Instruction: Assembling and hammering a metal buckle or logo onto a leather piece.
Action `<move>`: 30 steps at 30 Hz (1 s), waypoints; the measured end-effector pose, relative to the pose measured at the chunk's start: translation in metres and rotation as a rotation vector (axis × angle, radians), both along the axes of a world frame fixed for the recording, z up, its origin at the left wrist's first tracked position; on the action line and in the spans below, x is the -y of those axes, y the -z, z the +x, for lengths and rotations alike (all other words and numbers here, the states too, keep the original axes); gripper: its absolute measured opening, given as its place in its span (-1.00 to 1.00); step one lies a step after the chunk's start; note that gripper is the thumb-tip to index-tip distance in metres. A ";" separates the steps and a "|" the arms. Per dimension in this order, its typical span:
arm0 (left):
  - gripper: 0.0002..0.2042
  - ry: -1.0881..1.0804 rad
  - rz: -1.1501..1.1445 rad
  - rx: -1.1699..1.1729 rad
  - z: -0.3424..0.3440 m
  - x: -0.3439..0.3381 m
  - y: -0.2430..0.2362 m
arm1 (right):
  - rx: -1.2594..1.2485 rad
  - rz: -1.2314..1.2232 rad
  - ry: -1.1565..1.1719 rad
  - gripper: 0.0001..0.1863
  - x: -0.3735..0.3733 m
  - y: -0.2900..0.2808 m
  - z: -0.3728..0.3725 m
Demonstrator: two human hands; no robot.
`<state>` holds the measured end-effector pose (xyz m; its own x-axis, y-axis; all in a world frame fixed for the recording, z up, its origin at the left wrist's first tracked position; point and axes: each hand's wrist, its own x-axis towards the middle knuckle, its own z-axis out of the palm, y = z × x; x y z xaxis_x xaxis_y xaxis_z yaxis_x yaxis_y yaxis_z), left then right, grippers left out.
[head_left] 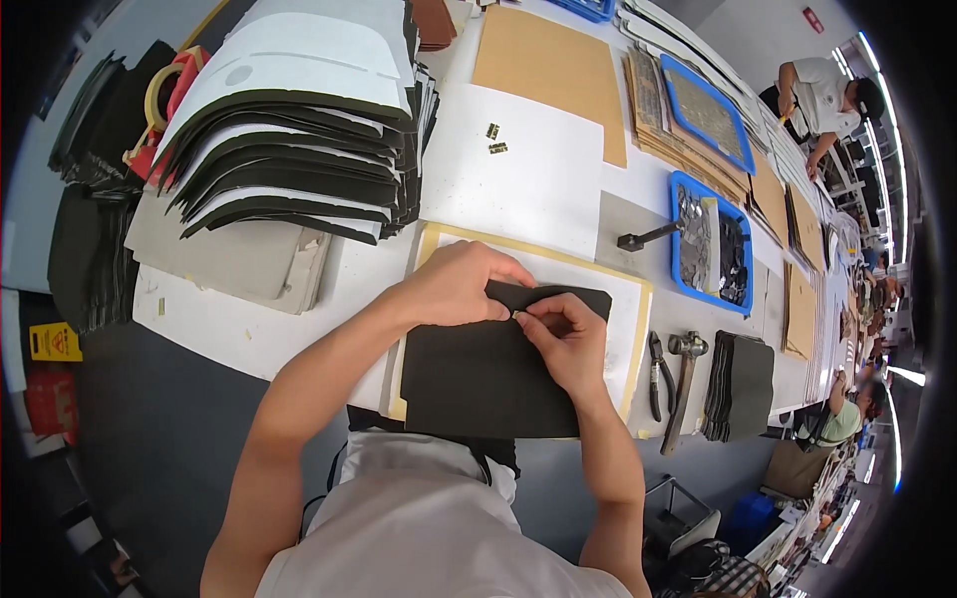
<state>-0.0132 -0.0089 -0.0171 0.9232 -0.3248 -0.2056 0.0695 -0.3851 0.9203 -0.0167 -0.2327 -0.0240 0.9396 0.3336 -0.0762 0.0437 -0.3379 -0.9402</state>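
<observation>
A black flat panel (pixel 478 389) lies in front of me on a white board (pixel 630 329) edged with yellow tape. My left hand (pixel 464 284) grips the panel's far edge, its fingers reaching behind and its thumb on the near side. Beside it my right hand (pixel 570 334) is closed in a pinch at the same edge. Between the two thumbs shows a tiny pale, brass-coloured speck, too small to make out. Farther off, two small groups of brass-coloured metal pieces (pixel 497 149) lie on a white sheet (pixel 538 194).
Left stands a tall stack of black and white panels (pixel 299 130). On the right are pliers (pixel 658 374), a hammer (pixel 684 384), a black panel stack (pixel 738 384), a dark-handled tool (pixel 648 237) and a blue tray (pixel 681 264) of small parts. Another person (pixel 822 95) works at the far right.
</observation>
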 end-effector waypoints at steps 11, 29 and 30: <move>-0.55 0.012 -0.028 -0.003 0.000 0.001 -0.002 | 0.011 0.038 -0.009 -0.88 0.000 0.001 0.000; -0.58 0.007 -0.149 -0.053 0.001 -0.003 -0.002 | 0.417 -0.150 0.057 -0.75 0.009 -0.018 0.004; -0.58 0.018 -0.138 -0.057 0.002 -0.005 -0.005 | 0.594 -0.205 0.121 -0.71 0.017 -0.019 0.011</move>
<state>-0.0114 -0.0041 -0.0125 0.9050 -0.3699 -0.2101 0.1176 -0.2572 0.9592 -0.0057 -0.2499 -0.0050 0.8712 0.2565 0.4187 0.4882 -0.5433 -0.6830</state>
